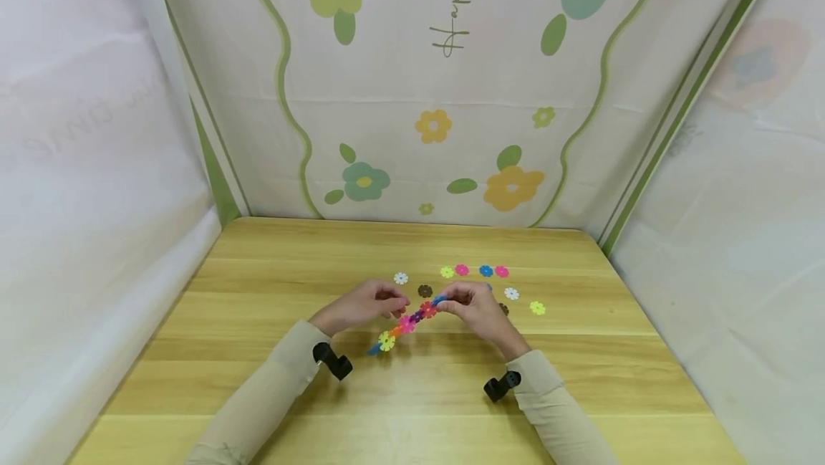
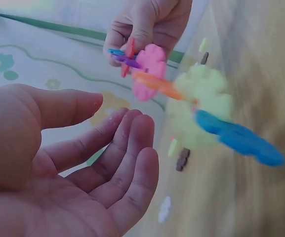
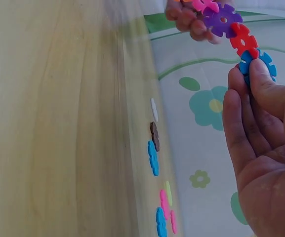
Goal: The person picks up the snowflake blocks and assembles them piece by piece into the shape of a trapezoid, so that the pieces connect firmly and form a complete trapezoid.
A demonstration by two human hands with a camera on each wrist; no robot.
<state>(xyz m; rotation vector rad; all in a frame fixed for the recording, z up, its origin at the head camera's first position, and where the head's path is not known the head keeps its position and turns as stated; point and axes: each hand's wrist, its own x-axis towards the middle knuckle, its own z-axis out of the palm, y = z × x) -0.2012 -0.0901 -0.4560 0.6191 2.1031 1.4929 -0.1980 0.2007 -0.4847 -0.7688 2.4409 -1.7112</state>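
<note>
Lower middle of the head view, my right hand pinches the disc chain by its upper blue disc; my left hand, loosely parted, holds nothing. Unsupported weight could twist joints loose.

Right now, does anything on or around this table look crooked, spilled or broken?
Nothing looks spilled or broken: the disc chain in the right hand appears joined, and the loose discs lie flat. Only the printed word on the backdrop looks askew, since it runs sideways.
</note>
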